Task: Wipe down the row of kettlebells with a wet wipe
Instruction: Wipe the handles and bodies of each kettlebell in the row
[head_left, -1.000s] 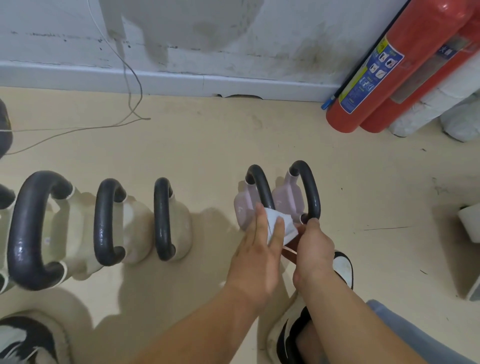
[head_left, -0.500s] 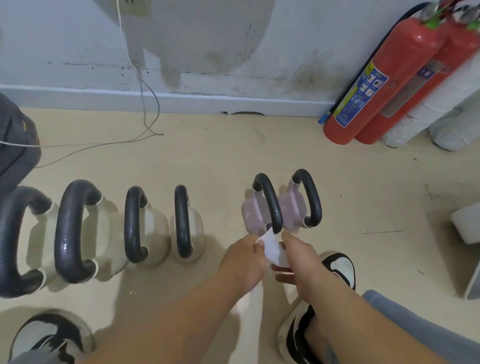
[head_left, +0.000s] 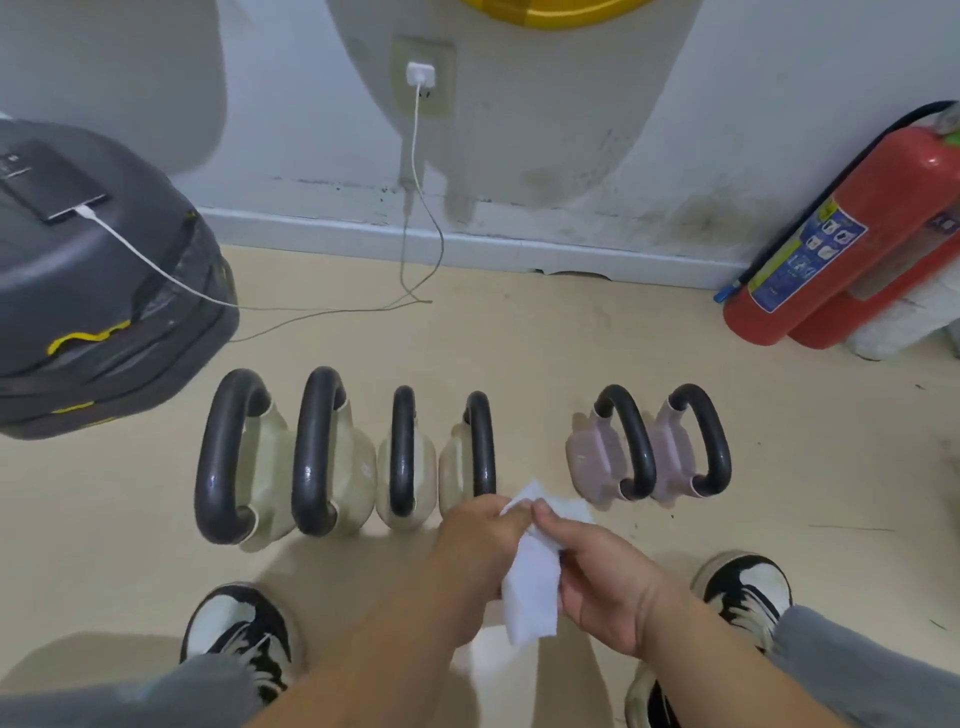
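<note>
Both hands pinched the white wipe (head_left: 532, 577): left hand (head_left: 480, 540) held its top edge, right hand (head_left: 597, 577) gripped the side, w/ the sheet hanging between them. They were just in front of the kettlebells (head_left: 457, 457), a row of six on the beige floor (head_left: 519, 343), four cream at left & two pink (head_left: 649, 452) at right, none touched by the wipe.

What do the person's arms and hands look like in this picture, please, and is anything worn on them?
Both forearms are bare, with no sleeves in view. The left hand and the right hand show no gloves, rings, watch or wristband. Both are bare from fingers to where the forearms leave the frame.
</note>
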